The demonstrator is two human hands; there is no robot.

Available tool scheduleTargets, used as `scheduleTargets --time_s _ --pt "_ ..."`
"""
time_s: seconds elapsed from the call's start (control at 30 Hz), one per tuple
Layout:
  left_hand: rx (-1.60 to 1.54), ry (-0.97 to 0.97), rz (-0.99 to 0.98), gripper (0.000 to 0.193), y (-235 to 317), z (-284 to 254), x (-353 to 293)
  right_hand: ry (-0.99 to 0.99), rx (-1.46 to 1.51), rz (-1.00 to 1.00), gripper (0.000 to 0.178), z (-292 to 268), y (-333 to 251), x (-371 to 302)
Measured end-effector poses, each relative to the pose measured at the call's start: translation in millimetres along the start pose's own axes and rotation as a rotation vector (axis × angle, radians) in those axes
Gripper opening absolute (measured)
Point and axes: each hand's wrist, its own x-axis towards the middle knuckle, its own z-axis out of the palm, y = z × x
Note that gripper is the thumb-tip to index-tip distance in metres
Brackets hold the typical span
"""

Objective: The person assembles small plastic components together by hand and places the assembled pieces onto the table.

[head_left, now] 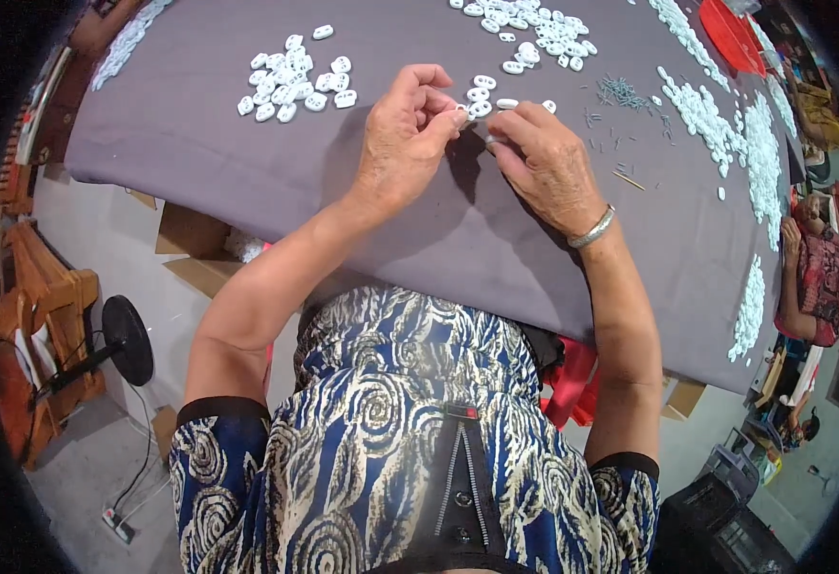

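Note:
My left hand [405,139] is raised over the grey cloth-covered table [362,215], thumb and forefinger pinched on a small white plastic piece [460,111]. Close by on its right, my right hand [544,158] has thumb and forefinger closed on a small pale piece [493,140], too covered to name. Just beyond the fingertips lie a few white oval pieces [479,95] with dark holes. Off to the left sits a loose pile of similar ovals [290,81]. To the right of my right hand are scattered small grey pins [620,93] and a thin yellowish stick [629,180].
More white ovals [544,29] lie at the far side. Long heaps of small white parts [763,163] run along the right, near a red tray [730,38]. A cardboard box [190,234] stands below the table's front edge. Another person [821,258] is at the right.

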Motion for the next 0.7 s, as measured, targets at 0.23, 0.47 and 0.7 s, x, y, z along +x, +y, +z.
scheduleTargets --time_s 0.23,0.47,0.7 --pt "-0.025 -0.057 0.014 0.028 2.0 8.0 -6.2 0.032 0.196 0.24 0.009 -6.3 6.9 -2.6" --pt "-0.032 -0.189 -0.061 0.032 3.3 7.9 -10.4 -0.01 0.912 0.643 0.009 -14.4 4.2 2.4" --pt "-0.038 -0.175 -0.032 0.028 0.8 9.4 -10.5 -0.014 0.914 0.615 0.01 -12.4 0.3 3.4"
